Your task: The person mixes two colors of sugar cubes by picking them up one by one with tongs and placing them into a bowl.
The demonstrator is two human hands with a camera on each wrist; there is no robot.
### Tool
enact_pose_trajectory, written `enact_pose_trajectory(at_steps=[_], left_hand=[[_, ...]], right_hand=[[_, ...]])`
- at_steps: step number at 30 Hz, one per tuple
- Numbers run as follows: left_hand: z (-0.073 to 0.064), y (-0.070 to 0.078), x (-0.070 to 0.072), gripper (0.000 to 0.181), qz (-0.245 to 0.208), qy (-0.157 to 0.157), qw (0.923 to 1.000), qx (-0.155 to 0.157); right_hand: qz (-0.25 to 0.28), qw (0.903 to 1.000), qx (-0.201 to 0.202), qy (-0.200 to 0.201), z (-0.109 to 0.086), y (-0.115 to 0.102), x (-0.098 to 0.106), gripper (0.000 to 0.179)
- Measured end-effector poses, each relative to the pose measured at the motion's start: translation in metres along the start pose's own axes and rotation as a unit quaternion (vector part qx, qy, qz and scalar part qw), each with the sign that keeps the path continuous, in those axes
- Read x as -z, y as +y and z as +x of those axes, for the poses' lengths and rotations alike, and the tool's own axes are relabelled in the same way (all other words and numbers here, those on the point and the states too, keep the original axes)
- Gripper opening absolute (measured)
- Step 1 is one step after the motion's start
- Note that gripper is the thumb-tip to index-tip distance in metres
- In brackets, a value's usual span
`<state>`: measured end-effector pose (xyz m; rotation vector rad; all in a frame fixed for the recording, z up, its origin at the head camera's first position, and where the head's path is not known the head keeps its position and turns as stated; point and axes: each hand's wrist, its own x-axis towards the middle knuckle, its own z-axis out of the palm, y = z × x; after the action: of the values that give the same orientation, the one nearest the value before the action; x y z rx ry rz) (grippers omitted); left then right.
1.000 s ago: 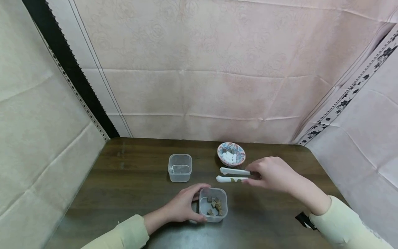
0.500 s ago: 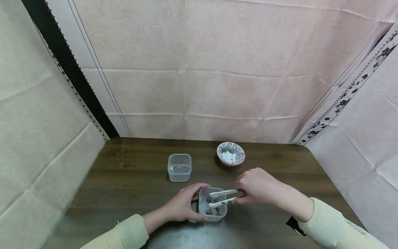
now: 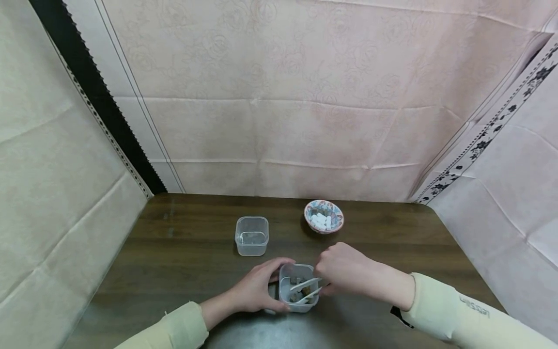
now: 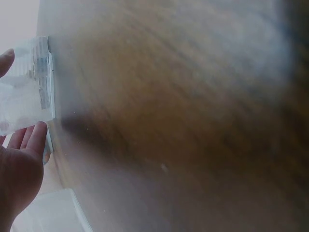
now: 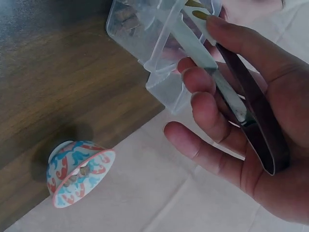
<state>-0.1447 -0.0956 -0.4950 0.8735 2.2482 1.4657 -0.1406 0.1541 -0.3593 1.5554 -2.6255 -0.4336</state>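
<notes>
With thumb and fingers spread around its left side, my left hand (image 3: 255, 289) holds a clear plastic container (image 3: 298, 308) on the table. Small brown chunks (image 3: 306, 291) lie inside it. My right hand (image 3: 344, 271) grips a pair of tongs (image 5: 236, 96) with white arms and a dark metal bend, seen close in the right wrist view. The white tips reach down into the container, one on each side of brown chunks. In the left wrist view the container (image 4: 24, 87) stands between thumb and fingers of the left hand (image 4: 21, 174).
A second clear plastic container (image 3: 252, 250) stands behind the left hand. Further back right is a patterned bowl (image 3: 323, 231) holding white pieces (image 3: 321, 221) and some brownish ones. The dark wooden table (image 3: 196, 242) meets hanging cloth (image 3: 279, 145) at its far edge.
The right hand has brought the tongs from in front of the bowl, left and toward the body, over and into the held container. The left hand has stayed put.
</notes>
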Motion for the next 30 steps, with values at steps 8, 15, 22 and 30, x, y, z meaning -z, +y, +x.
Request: enact_pose_trajectory(at_steps=[8, 15, 22, 30], left_hand=[[0.000, -0.002, -0.002, 0.093, -0.007, -0.003, 1.0000, -0.002], [0.000, -0.003, -0.001, 0.093, -0.002, 0.005, 0.9999, -0.010], [0.000, -0.003, -0.001, 0.093, -0.009, 0.000, 0.9999, -0.009], [0.000, -0.002, 0.000, 0.093, -0.005, 0.001, 0.9999, -0.016]], right_hand=[[-0.062, 0.9978, 0.011, -0.018, 0.008, -0.008, -0.008, 0.042], [-0.063, 0.9974, 0.018, -0.030, 0.016, -0.012, -0.005, 0.036], [-0.042, 0.9986, 0.010, -0.031, 0.012, -0.010, -0.003, 0.036], [-0.006, 0.9995, 0.013, 0.027, 0.000, -0.001, 0.006, 0.033]])
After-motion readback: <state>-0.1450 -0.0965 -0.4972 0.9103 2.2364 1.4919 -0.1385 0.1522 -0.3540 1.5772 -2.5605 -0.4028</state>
